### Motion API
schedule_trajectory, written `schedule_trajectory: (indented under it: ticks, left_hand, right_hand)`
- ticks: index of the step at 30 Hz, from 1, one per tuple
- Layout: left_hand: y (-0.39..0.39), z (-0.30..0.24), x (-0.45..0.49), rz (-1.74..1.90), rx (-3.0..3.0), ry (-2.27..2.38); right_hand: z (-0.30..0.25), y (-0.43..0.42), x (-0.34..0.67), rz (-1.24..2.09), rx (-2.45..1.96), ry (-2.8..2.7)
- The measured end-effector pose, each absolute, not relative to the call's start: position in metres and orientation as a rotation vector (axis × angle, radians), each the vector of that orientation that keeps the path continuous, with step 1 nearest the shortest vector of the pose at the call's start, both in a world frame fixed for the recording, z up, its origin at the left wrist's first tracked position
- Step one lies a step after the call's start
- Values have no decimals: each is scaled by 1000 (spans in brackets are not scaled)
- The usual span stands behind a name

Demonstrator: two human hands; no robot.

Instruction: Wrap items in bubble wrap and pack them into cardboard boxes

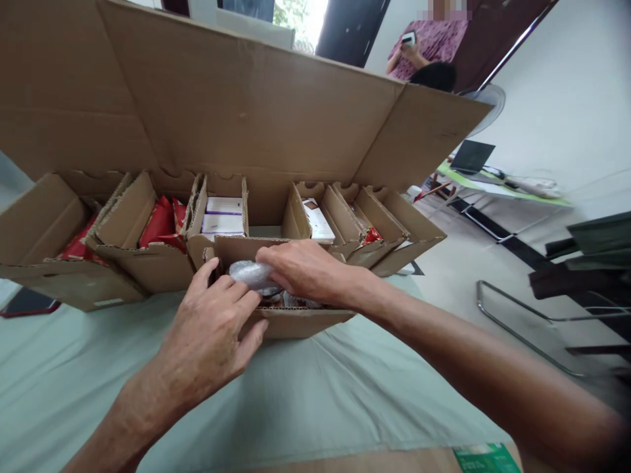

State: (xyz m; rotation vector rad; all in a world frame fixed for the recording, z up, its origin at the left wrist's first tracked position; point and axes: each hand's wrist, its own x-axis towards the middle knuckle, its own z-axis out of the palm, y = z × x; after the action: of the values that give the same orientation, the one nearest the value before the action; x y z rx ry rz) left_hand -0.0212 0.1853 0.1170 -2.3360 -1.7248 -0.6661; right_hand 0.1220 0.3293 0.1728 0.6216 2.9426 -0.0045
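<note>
Pale green cloth stretches beneath a row of open cardboard bins, with one open cardboard box in front. At this box's left end, the left hand has its fingers apart; the right hand has its fingers clamped on a clear plastic-wrapped packet at the box's opening.

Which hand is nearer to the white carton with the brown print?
Right. The right hand is in front of the white carton, holding a shiny item; the left hand is farther off to the left, at the front box's rim.
</note>
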Motion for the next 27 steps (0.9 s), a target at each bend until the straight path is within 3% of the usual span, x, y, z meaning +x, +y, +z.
schedule_trajectory:
  ticks: [8,14,19,27]
  left_hand:
    - [191,113,-20,-722,-2279,-1715]
    - [190,115,-21,-680,-2290,-1716]
    - [191,115,-20,-659,-2260,-1701]
    - [193,112,-21,-664,-2245,-1739]
  right_hand:
    - [159,347,101,-422,431,2984]
    - [154,350,108,-317,418,2833]
    - [153,358,112,-536,552,2661]
    - [152,326,107,169,860,2732]
